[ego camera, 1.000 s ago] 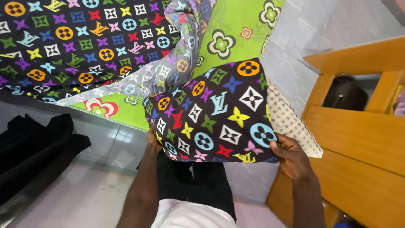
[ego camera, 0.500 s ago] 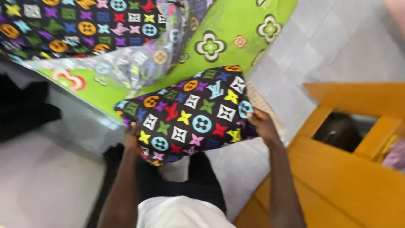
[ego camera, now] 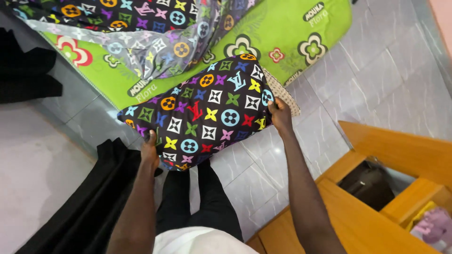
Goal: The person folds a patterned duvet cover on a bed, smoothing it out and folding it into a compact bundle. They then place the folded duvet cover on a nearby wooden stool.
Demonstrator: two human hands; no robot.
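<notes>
I hold a pillow (ego camera: 202, 113) in a black cover printed with bright flowers, stars and diamonds, out in front of me over the tiled floor. My left hand (ego camera: 150, 146) grips its lower left corner. My right hand (ego camera: 280, 114) grips the right edge, where the cover's open end is. A strip of the inner pillow (ego camera: 282, 92), cream with a small dot pattern, sticks out past that edge. Both arms are stretched forward.
A green mattress (ego camera: 282, 28) with flower prints lies on the floor ahead, with a matching patterned sheet (ego camera: 141, 19) bunched on it. Black cloth (ego camera: 94, 202) lies at lower left. Wooden furniture (ego camera: 376, 207) with open compartments stands at right.
The pillow has dropped lower and farther from my face. The view has tilted down, showing more floor tile and the mattress's far edge. Both hands kept their hold.
</notes>
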